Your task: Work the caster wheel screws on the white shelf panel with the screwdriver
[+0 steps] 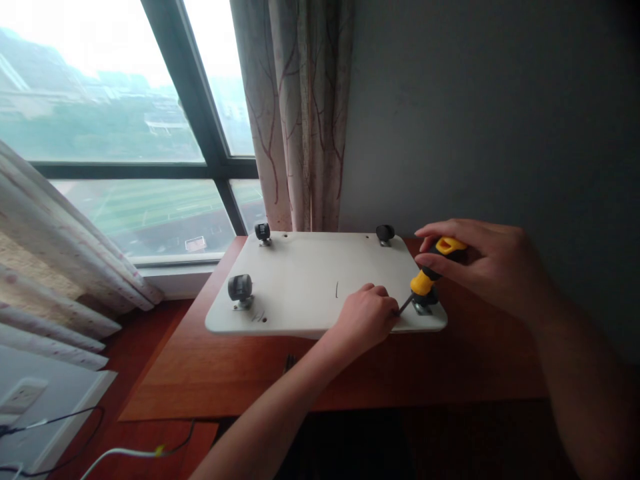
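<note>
A white board with rounded corners (295,280) lies on the wooden table, with black casters pointing up near its corners. My right hand (493,267) is closed around the handle of a yellow and black screwdriver (423,283), which tilts down to the left. The screwdriver's shaft reaches the board beside the near right caster (429,295), partly behind the handle. My left hand (365,312) rests on the board with curled fingers at the shaft's tip. Whatever those fingers pinch is hidden. The other casters are near left (240,288), far left (263,232) and far right (385,233).
The wooden table (210,367) stands against a grey wall (475,120). Small dark items (289,363) lie by my left forearm. A window and curtains (300,120) are behind and left. A white cable (120,453) runs at the lower left near a wall socket (23,397).
</note>
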`<state>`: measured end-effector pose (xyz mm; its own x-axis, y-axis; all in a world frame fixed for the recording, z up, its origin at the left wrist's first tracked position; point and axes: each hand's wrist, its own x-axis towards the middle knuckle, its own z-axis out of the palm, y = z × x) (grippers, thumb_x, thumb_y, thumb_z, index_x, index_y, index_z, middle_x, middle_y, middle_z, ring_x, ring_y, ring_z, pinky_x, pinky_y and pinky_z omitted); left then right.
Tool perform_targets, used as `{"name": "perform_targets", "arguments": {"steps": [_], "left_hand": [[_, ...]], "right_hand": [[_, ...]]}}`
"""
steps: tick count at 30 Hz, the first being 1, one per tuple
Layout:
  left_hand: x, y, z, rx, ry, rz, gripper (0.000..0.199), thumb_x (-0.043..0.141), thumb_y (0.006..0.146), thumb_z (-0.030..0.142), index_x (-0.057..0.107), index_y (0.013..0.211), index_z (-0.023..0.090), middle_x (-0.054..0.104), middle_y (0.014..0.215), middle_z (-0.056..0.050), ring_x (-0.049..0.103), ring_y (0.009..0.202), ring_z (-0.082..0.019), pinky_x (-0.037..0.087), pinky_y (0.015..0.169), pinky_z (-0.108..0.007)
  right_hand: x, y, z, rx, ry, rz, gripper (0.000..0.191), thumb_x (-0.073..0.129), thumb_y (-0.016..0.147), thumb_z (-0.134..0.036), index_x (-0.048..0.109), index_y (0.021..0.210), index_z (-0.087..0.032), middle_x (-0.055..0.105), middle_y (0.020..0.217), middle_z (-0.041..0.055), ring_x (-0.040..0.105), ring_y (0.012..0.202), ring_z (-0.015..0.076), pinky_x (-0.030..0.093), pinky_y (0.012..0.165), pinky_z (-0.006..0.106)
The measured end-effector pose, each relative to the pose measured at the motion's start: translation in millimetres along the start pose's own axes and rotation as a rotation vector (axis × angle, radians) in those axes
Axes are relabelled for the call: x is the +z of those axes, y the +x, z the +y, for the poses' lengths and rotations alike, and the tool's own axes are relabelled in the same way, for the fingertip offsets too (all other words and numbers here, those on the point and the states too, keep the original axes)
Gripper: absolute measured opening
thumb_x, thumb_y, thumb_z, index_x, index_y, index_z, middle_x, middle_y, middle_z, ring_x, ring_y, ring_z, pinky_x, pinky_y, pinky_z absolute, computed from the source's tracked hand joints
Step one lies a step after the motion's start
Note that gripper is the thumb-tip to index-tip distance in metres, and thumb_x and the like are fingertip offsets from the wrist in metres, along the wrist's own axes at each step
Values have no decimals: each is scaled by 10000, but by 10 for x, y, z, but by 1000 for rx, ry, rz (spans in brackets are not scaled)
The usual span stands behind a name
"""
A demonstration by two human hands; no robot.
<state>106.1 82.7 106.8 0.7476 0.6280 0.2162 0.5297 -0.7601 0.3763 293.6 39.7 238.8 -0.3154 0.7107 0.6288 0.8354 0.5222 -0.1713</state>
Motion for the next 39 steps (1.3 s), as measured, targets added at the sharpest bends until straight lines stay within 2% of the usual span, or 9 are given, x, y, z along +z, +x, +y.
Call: {"name": "perform_targets", "arguments": {"steps": [7,12,16,20,23,26,30,33,39], "left_hand": [[-61,-188,32,-51,-18,40,207,566,968,286,742,1055,223,705,1019,-75,652,940,-244,555,807,-353],[-41,-645,100,-105,-33,157,255,507,987,249,658,1192,233,682,1232,-67,703,877,-204,579,730,-324],[102,-1064,140,-123,35,290,342,460,998,210,572,1320,188,580,1447,-135,725,869,-199,606,741,-340],[299,-1313,123,-174,153,366,530,489,979,195,415,1500,141,434,1576,-227,715,1071,-284,629,792,-384],[435,-1371,65,-218,190,368,594,498,967,178,361,1544,143,367,1616,-236,684,1157,-313,631,839,-412],[542,-1380,-11,-233,191,349,636,491,945,121,343,1562,176,350,1635,-202,664,1186,-305,624,881,-431],[640,-1376,-85,-234,168,374,678,497,927,92,330,1575,203,338,1642,-177,650,1199,-284,616,911,-408],[682,-1364,-108,-235,172,404,701,507,908,78,333,1573,213,347,1634,-171,652,1193,-278,623,889,-382],[726,-1341,-132,-227,183,425,726,511,886,57,329,1571,216,368,1616,-170,628,1235,-294,630,868,-382]], "right_hand": [[38,-44,40,50,-19,-57,286,667,923,-470,688,1117,-261,759,1066,44,721,927,223,551,822,340],[-85,-73,71,77,14,-152,364,607,940,-349,633,1291,-253,742,1141,47,718,935,213,561,821,330],[-202,-79,131,47,74,-257,424,616,921,-310,612,1343,-270,721,1238,41,704,1059,222,554,886,327],[-187,-70,167,98,-97,-203,557,667,892,-501,577,1404,-302,762,999,12,711,778,192,524,654,286],[-109,-54,131,103,-351,-108,521,638,883,-609,656,1295,-291,739,837,14,649,633,191,428,546,283],[-69,-21,58,126,-446,-118,406,579,923,-592,707,1114,-258,733,824,33,633,621,199,401,536,289],[-140,51,-36,116,-127,-299,361,530,941,-353,640,1269,-252,726,1201,63,703,868,218,518,692,321],[-195,98,-80,141,35,-369,414,550,914,-322,632,1316,-262,724,1236,61,713,945,233,542,754,335],[-109,95,-188,157,-380,-249,472,586,908,-552,683,1276,-273,771,1094,90,728,877,315,508,707,390]]}}
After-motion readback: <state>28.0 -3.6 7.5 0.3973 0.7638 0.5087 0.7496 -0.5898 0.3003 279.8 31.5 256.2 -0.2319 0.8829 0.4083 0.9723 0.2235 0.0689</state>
